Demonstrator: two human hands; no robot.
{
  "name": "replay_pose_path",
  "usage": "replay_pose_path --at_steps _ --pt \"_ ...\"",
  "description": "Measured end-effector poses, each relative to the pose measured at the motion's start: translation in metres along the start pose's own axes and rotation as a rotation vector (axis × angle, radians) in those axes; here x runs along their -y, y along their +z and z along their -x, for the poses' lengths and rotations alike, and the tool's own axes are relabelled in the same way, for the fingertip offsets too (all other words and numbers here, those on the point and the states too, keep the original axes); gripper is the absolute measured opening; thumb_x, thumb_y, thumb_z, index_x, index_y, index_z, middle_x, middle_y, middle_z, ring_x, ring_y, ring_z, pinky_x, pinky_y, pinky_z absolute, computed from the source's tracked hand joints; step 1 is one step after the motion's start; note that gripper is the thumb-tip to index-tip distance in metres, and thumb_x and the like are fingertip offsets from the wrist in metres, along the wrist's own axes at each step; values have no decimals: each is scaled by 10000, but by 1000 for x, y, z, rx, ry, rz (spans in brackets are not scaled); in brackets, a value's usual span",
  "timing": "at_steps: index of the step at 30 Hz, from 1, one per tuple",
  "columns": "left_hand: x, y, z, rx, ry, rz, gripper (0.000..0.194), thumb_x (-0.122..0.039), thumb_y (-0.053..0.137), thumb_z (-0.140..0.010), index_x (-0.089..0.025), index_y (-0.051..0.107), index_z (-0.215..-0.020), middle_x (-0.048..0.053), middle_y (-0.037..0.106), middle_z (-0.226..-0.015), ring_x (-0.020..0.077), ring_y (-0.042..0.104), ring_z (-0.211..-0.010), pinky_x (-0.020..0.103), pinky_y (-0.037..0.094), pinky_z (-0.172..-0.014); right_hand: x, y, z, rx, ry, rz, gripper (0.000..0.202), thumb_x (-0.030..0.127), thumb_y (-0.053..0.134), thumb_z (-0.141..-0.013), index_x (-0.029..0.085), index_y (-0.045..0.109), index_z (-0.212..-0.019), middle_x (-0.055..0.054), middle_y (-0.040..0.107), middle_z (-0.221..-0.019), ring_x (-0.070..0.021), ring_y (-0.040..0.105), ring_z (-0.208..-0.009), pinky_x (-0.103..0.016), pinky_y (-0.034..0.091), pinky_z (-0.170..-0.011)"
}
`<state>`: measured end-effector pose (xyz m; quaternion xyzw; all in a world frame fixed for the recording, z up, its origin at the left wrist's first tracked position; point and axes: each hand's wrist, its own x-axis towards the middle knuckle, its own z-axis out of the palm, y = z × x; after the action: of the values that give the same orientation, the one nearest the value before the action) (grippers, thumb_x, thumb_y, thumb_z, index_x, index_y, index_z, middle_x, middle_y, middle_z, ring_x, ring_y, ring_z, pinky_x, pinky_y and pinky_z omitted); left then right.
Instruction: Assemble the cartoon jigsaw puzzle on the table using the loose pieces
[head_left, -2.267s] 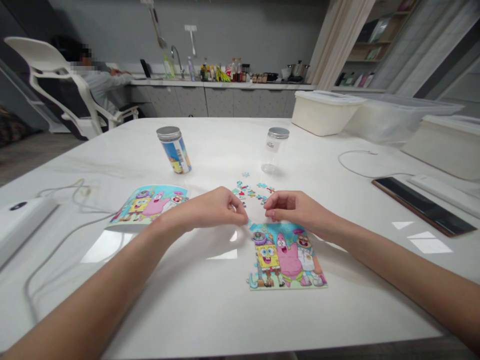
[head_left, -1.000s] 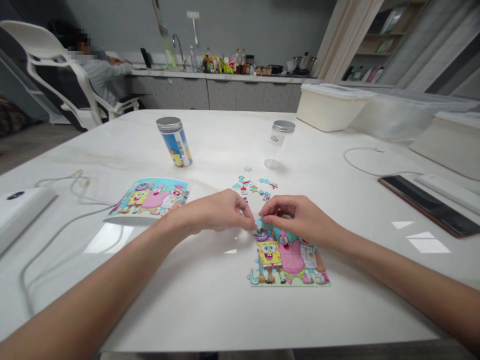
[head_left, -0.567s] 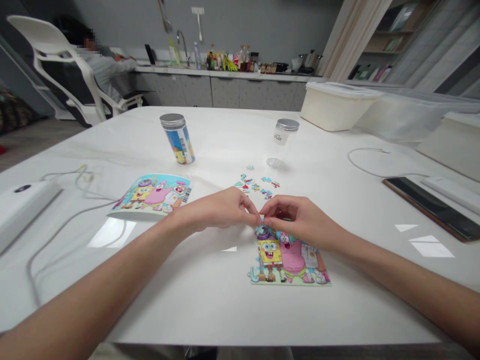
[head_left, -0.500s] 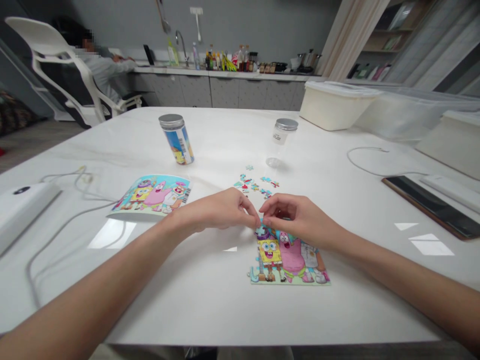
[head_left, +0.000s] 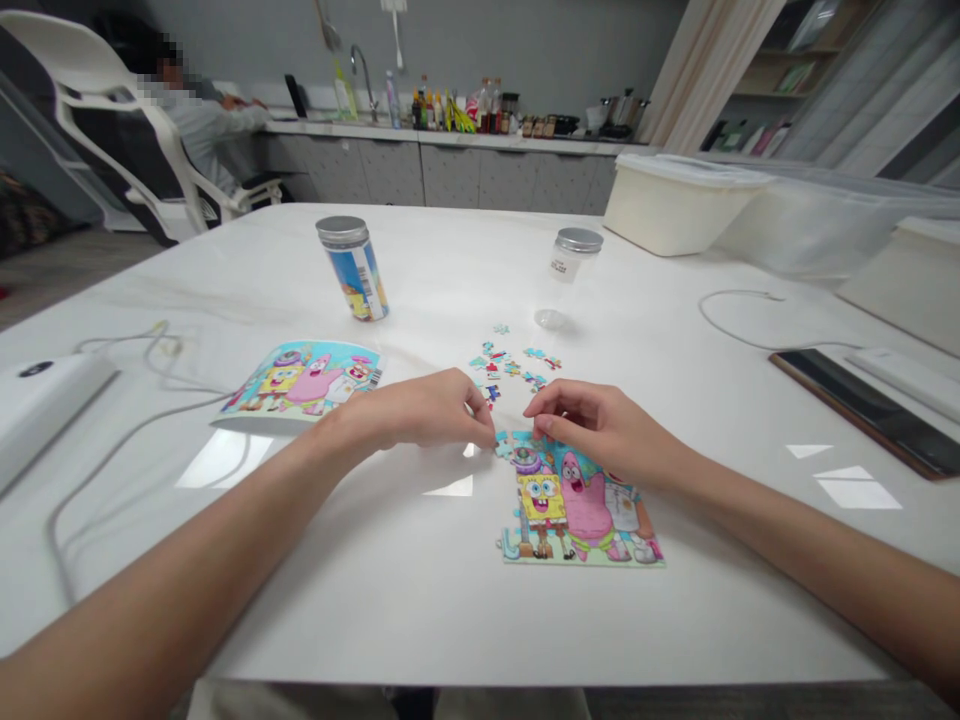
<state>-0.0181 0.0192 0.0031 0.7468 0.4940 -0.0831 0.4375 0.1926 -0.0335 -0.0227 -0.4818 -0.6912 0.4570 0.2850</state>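
Note:
My left hand (head_left: 442, 412) is closed in a pinch on a light blue jigsaw piece (head_left: 503, 445), just off the upper left corner of a partly assembled jigsaw puzzle (head_left: 585, 510). The puzzle shows a yellow square character and a pink starfish. My right hand (head_left: 607, 430) hovers over its top edge and covers the upper right part. Its fingers are curled, thumb and index tips slightly apart, with nothing visible between them. Loose jigsaw pieces (head_left: 511, 368) lie scattered beyond the hands. A curved picture sheet (head_left: 315, 378) with the same scene lies to the left.
A printed jar (head_left: 356, 270) and a clear jar (head_left: 571, 275) with metal lids stand farther back. To the right lie a dark phone (head_left: 862, 410) and a cable; storage boxes (head_left: 675, 210) stand behind. A white device (head_left: 52, 410) with cables is at left. A person (head_left: 202, 130) sits beyond.
My left hand has moved slightly left, away from my right fingers, bringing the light blue piece off the puzzle's corner. My right hand stays nearly in place. The view has shifted a little.

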Motion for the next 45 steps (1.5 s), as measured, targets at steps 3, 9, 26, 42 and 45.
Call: replay_pose_path --at_steps 3,9,26,42,45 --pt "-1 0 1 10 4 16 263 -407 616 -679 -216 692 -843 -29 463 -600 107 353 -517 255 255 -471 2 0 0 23 12 25 115 273 565 -855 192 627 -911 -33 655 -807 -149 585 -729 -298 469 -652" --pt "-3 1 1 8 -6 37 284 -442 606 -710 -227 673 -882 -38 428 -603 106 331 -513 260 250 -477 1 0 0 27 12 37 122 278 569 -853 191 623 -920 -39 653 -819 -155 588 -744 -303 476 -666" --pt "0 -1 1 112 34 51 249 -409 607 -705 -216 638 -859 -28 479 -651 89 315 -506 244 224 -455 1 0 1 59 7 83 138 300 558 -868 198 619 -940 -30 624 -823 -151 566 -741 -296 465 -672" --pt "-2 1 2 151 62 24 224 -405 596 -723 -226 618 -855 -21 537 -692 97 347 -525 239 255 -459 2 0 1 74 -5 117 133 285 554 -868 196 611 -948 -20 617 -818 -143 545 -725 -285 448 -649" --pt "-1 2 2 160 58 20 225 -408 592 -727 -227 609 -860 -25 506 -685 96 340 -521 238 257 -458 2 0 1 77 -6 131 135 285 551 -870 197 614 -951 -22 619 -815 -147 548 -726 -290 452 -655"
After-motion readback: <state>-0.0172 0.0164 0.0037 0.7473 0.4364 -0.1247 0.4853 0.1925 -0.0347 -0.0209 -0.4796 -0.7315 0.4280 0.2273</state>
